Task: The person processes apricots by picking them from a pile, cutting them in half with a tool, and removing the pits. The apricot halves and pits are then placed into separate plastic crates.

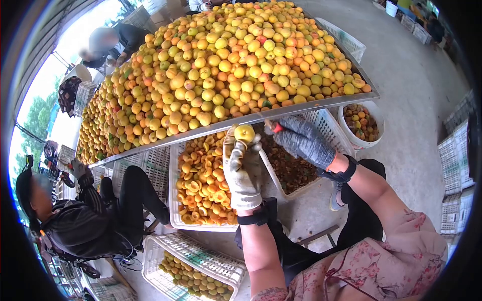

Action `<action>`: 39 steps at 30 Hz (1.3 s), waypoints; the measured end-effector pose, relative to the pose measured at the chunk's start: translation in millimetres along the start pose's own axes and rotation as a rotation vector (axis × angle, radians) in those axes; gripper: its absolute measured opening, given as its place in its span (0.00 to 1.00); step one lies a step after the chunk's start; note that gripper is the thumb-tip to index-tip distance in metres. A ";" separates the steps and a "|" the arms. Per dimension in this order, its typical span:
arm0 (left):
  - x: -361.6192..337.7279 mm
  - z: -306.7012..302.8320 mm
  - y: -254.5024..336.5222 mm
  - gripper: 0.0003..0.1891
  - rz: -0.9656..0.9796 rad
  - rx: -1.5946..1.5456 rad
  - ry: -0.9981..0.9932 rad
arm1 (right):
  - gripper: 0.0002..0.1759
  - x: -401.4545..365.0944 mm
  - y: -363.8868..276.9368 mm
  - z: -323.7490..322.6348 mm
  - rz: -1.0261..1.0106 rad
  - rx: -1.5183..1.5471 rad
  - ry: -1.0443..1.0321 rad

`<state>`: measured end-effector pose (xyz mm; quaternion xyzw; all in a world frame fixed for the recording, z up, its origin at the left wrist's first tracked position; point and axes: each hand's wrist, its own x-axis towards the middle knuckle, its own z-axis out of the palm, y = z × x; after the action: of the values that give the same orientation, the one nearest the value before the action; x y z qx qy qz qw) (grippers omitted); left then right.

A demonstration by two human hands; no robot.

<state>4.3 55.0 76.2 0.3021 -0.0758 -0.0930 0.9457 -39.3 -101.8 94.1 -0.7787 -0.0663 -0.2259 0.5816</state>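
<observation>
My left hand, in a white glove, is closed around a whole yellow apricot, held up near the metal edge of the sorting table. To its right, my right hand wears a grey knit glove, and its fingers are curled round a small tool with a red part. The tool's working end is too small to make out. Under my left hand stands a white crate filled with halved apricots. Below my right hand, another white crate holds dark brown pits or scraps.
A large heap of whole apricots covers the table. A white bucket with fruit stands at right. Co-workers sit at left and far left. A crate of greenish-yellow fruit lies below; stacked crates line the right.
</observation>
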 end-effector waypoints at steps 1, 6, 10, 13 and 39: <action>-0.2 0.2 0.7 0.20 -0.014 -0.001 0.014 | 0.15 -2.5 -5.0 -1.9 0.014 0.005 -0.054; 1.4 -0.5 -5.9 0.21 -0.039 -0.004 0.007 | 0.16 -7.4 0.6 -4.0 -0.023 -0.085 -0.115; 1.5 3.3 -12.2 0.24 -0.054 -0.027 -0.005 | 0.15 -13.2 5.1 -9.1 -0.011 -0.136 -0.110; 0.6 -3.6 -16.5 0.24 -0.060 0.040 -0.055 | 0.13 -15.1 3.0 -13.1 0.173 -0.041 -0.159; 12.2 -5.3 -57.3 0.22 -0.086 0.147 0.090 | 0.15 -23.1 30.3 -2.0 0.379 0.245 -0.158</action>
<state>9.8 9.5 39.4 0.3777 -0.0267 -0.1141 0.9185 -49.2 -109.6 58.2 -0.7161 0.0087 -0.0414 0.6967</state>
